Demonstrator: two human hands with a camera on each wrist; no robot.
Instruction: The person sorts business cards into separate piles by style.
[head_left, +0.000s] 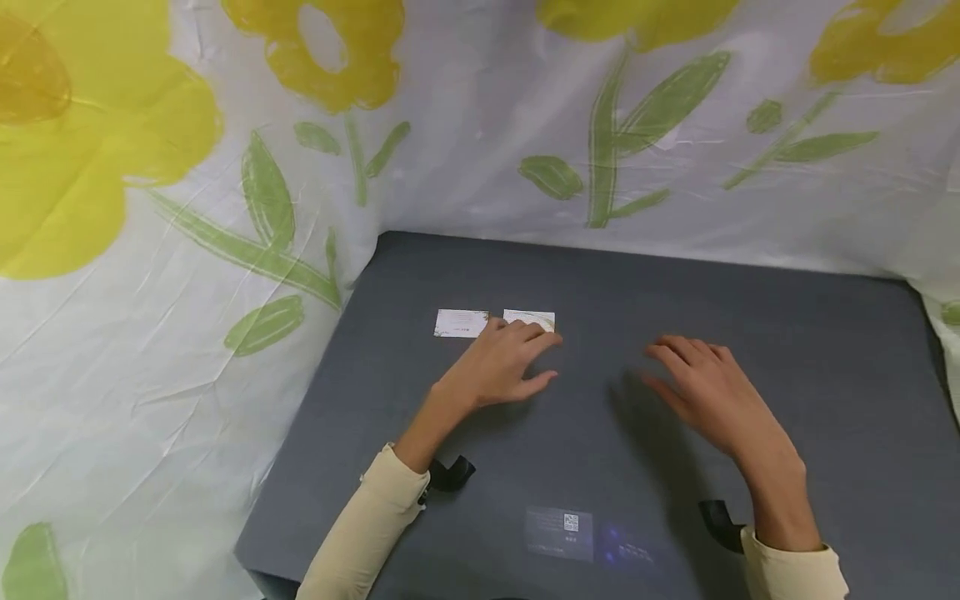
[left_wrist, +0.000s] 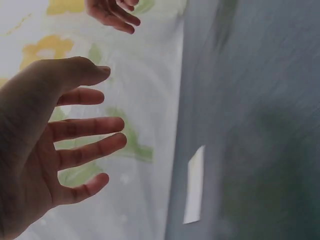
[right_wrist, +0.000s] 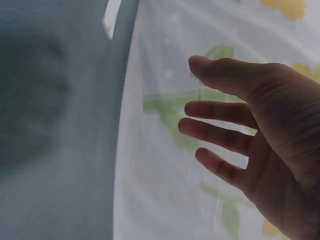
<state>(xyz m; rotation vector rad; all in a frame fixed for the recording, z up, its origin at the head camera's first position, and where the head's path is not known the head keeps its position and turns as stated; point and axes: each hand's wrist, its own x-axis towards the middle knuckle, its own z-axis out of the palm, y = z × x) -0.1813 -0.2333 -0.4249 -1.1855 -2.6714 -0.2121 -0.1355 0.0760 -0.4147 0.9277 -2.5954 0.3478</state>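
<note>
My left hand (head_left: 497, 367) hovers above the table with its fingers spread and nothing in its grasp. In the head view it partly covers a white printed card (head_left: 528, 317). Left of that lies a second white card (head_left: 459, 322) with small print and a leafy border. My right hand (head_left: 701, 387) is held in the air farther right, fingers loosely bent and holding nothing. In the left wrist view a white card (left_wrist: 195, 187) appears at a slant, apart from the fingers. Close to the table's front lies a see-through card (head_left: 558, 533) with a square code; beside it is another faint see-through card (head_left: 632, 552).
A dark grey table (head_left: 847, 400) spreads beneath both hands. White cloth (head_left: 465, 167) with yellow flowers and green leaves hangs behind it and along its left side. Black curved pieces (head_left: 452, 475) stick out near both cuffs.
</note>
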